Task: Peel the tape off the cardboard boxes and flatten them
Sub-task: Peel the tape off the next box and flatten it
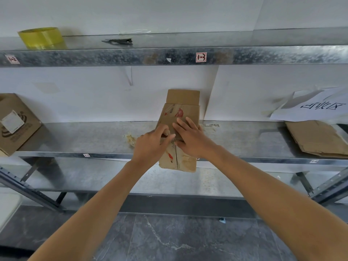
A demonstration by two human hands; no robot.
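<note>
A flattened brown cardboard box (180,110) with red print lies on the metal shelf (75,140), its far flap against the wall and its near end hanging over the shelf's front edge. My right hand (190,138) presses flat on the middle of the box with straight fingers. My left hand (152,144) is at the box's left side, its thumb and fingers curled and pinching at the box's surface; whether they hold tape or cardboard is hidden. A crumpled wad of peeled tape (130,138) lies on the shelf just left of my left hand.
A taped cardboard box (15,123) stands at the shelf's left end. Flattened cardboard (318,138) lies at the right under a white paper sign (316,106). The upper shelf holds a yellow tape roll (42,37) and black scissors (120,41). A lower shelf and grey floor lie below.
</note>
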